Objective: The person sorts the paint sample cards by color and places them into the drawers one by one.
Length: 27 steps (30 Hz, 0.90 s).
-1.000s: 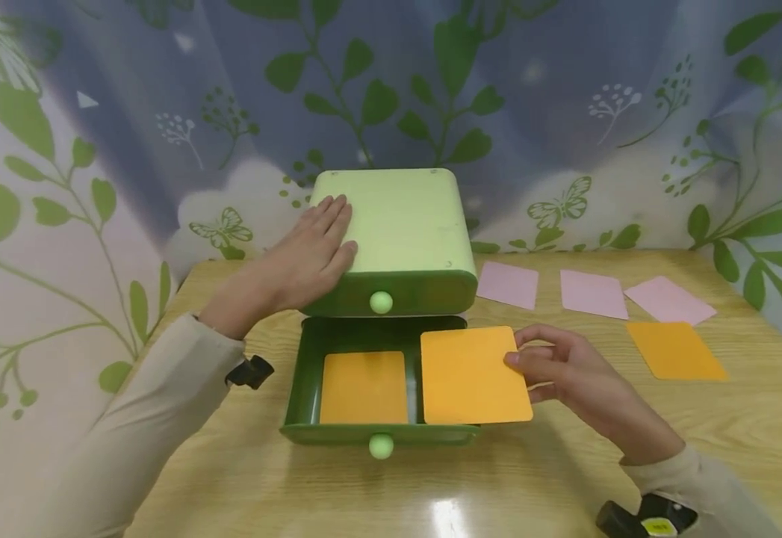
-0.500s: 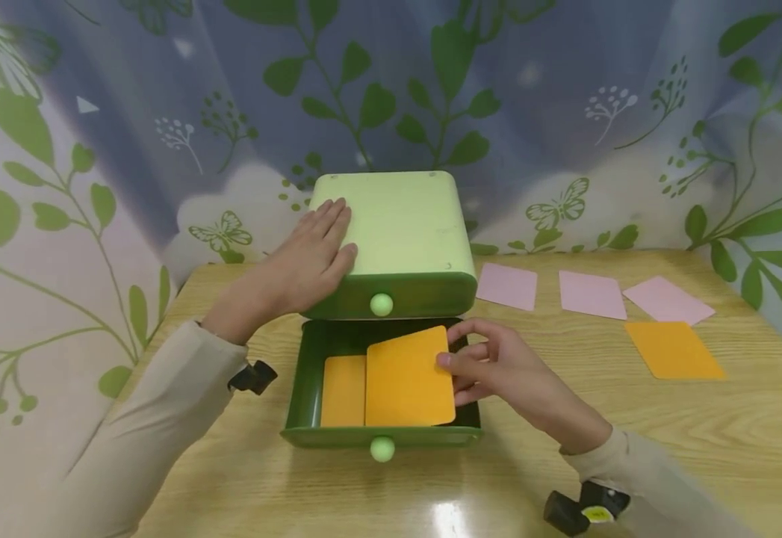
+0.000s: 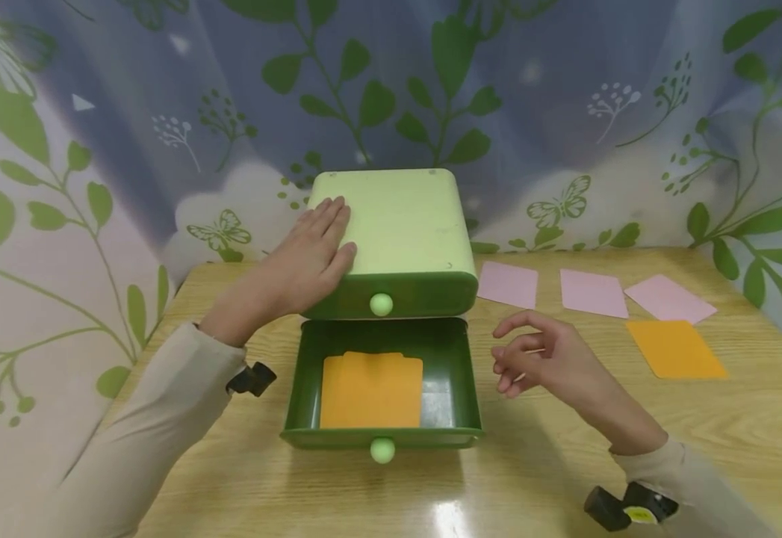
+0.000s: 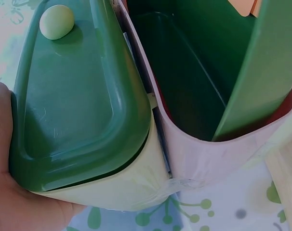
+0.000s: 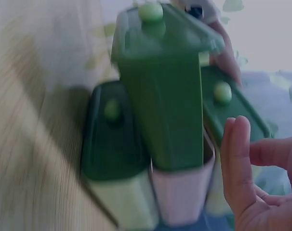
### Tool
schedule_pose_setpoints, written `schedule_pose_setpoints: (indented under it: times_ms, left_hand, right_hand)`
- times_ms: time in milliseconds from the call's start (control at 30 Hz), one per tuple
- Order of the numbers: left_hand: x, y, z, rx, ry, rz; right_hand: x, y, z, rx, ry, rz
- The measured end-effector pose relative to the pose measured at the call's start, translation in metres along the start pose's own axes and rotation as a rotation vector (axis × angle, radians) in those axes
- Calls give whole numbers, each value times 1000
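Observation:
My left hand (image 3: pixel 310 258) rests flat on the pale green top of a small drawer unit (image 3: pixel 404 224), over its left side. Below the closed top drawer (image 4: pixel 69 96), a dark green drawer (image 3: pixel 451 351) with a round knob (image 3: pixel 382 450) is pulled out. Orange square cards (image 3: pixel 373 392) lie overlapping in its left and middle part. My right hand (image 3: pixel 555 366) hovers just right of this drawer with loosely bent fingers and nothing in them. In the right wrist view, the pulled-out drawer (image 5: pixel 165 106) juts from the pink middle tier (image 5: pixel 179 192).
On the wooden table (image 3: pixel 733 448), another orange card (image 3: pixel 676 350) lies to the right. Behind it is a row of pink cards (image 3: pixel 594 293). A closed lower drawer (image 5: pixel 107 144) shows in the right wrist view. A leaf-patterned curtain (image 3: pixel 532 112) hangs behind.
My right hand brought an orange card leftward over the drawer, let go of it onto the card inside, and drew back to the right. My left hand stayed on the unit.

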State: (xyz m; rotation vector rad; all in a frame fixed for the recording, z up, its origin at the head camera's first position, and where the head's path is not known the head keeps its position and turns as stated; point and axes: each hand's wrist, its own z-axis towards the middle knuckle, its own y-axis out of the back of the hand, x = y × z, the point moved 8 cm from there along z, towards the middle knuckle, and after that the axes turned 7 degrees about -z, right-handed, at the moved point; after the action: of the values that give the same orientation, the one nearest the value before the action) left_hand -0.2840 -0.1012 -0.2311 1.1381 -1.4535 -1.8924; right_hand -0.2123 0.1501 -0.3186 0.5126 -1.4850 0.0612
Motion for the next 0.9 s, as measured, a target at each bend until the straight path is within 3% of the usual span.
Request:
schedule_pose_setpoints:
  times_ms: [200, 500, 667, 833, 900]
  left_hand:
    - [0, 1, 0, -3, 2, -5]
    - [1, 1, -1, 0, 5, -4]
    - [2, 1, 0, 6, 6, -8]
    - [1, -1, 0, 12, -1, -1]
    - [1, 0, 0, 8, -2, -1]
  right_hand:
    - [-26, 56, -10, -69, -24, -48]
    - [-63, 134, -28, -151, -73, 60]
    - [-84, 170, -39, -233, -89, 54]
    - [-121, 201, -44, -275, -135, -14]
    - [-133, 212, -46, -307, -178, -105]
